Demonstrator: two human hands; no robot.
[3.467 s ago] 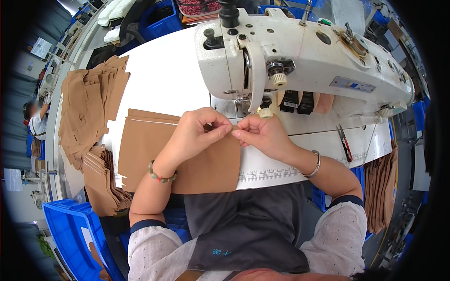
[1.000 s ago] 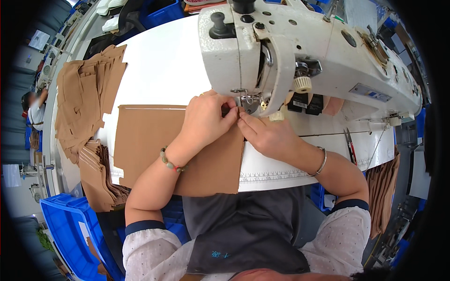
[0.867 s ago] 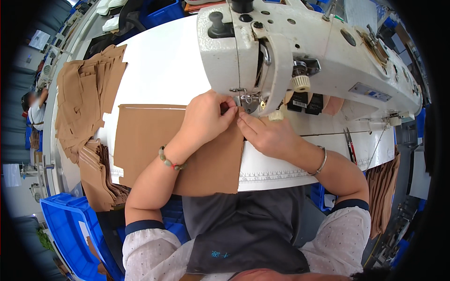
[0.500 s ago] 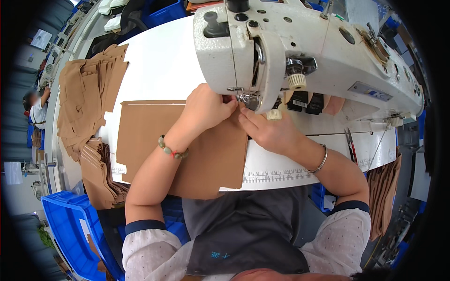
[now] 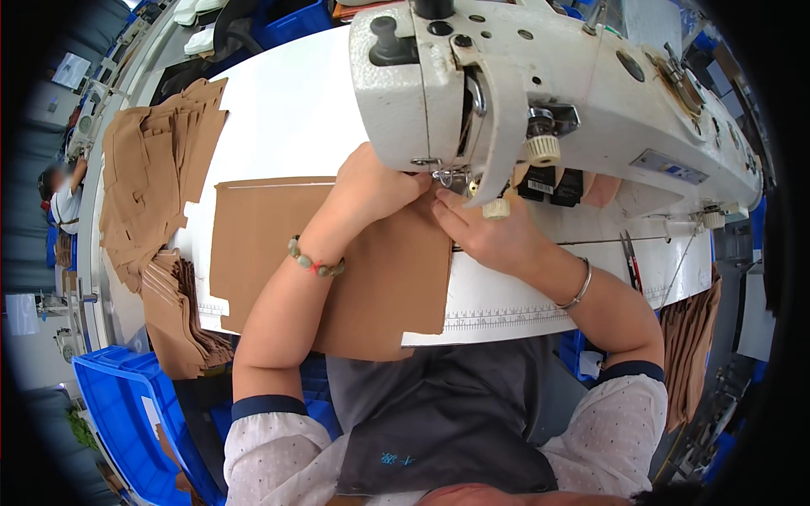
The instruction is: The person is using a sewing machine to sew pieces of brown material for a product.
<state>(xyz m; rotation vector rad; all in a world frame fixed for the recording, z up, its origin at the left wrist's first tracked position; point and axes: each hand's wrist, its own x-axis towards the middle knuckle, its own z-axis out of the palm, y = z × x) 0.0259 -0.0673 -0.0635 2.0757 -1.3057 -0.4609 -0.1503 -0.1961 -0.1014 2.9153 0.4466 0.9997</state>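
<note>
A flat brown fabric piece [image 5: 388, 278] lies on the white table under the sewing machine [image 5: 574, 93]. At the presser foot [image 5: 451, 177], my left hand [image 5: 371, 190] is closed in a pinch on the fabric's far edge. Just right of the foot, my right hand [image 5: 489, 232] has its fingertips pressed together on the fabric's corner. The two hands nearly meet there. The needle and the exact grip of the fingertips are partly hidden by the machine head and my fingers.
Stacked brown fabric pieces [image 5: 160, 160] lie left, with a folded pile [image 5: 181, 312] nearer me. Scissors or snips [image 5: 631, 261] rest at right. More brown fabric [image 5: 690, 354] hangs at the right edge. A blue crate [image 5: 126, 422] stands lower left; a person [image 5: 66, 198] sits far left.
My left forearm has shifted slightly right, and the fabric's near part has moved a little right with it. Both hands remain at the presser foot.
</note>
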